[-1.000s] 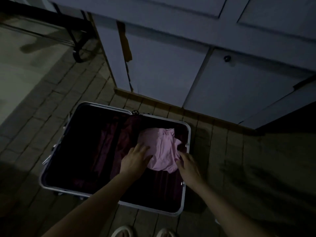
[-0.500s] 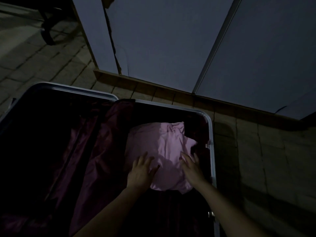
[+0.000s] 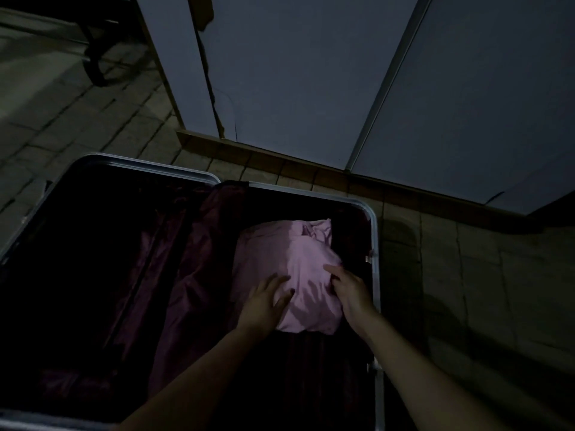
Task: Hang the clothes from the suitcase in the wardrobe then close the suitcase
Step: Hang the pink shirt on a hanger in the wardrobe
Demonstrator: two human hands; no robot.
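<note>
An open suitcase [image 3: 375,231] with a silver rim and dark maroon lining lies on the floor. In its right half rests a crumpled pink garment [image 3: 298,262]. My left hand [image 3: 264,303] lies flat on the garment's lower left edge, fingers spread. My right hand [image 3: 350,289] touches its right side, fingers spread on the cloth. Neither hand has visibly closed around the fabric. The white wardrobe [image 3: 295,76] stands just beyond the suitcase with its doors shut.
The scene is dim. A wooden plinth [image 3: 311,163] runs under the wardrobe. Tiled floor [image 3: 466,275] lies to the right of the suitcase. A dark curved furniture leg [image 3: 93,63] stands at the upper left.
The camera has dropped closer to the suitcase. Both hands have slid a little further onto the pink garment, which stays in place.
</note>
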